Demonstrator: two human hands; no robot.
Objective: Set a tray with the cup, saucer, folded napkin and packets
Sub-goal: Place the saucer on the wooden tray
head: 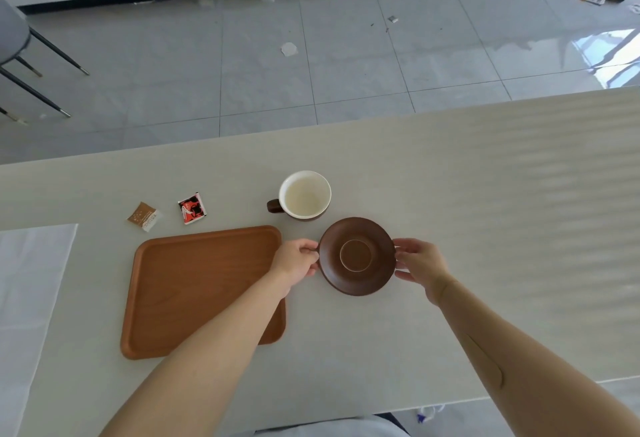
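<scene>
A brown saucer (356, 255) sits on the pale table just right of the wooden tray (194, 284). My left hand (298, 260) grips its left rim and my right hand (420, 265) grips its right rim. Behind the saucer stands a cup (304, 196), white inside and brown outside, its handle pointing left. Two packets lie beyond the tray's far edge: a brown-and-white one (144, 216) and a red-and-black one (192, 208). A white napkin (27, 294) lies flat at the table's left edge. Nothing lies in the tray, though my left forearm crosses its right side.
The table's far edge (346, 123) runs behind the cup, with grey tiled floor beyond. A chair (14, 45) stands at the far left on the floor. Bare tabletop stretches to the right of the saucer.
</scene>
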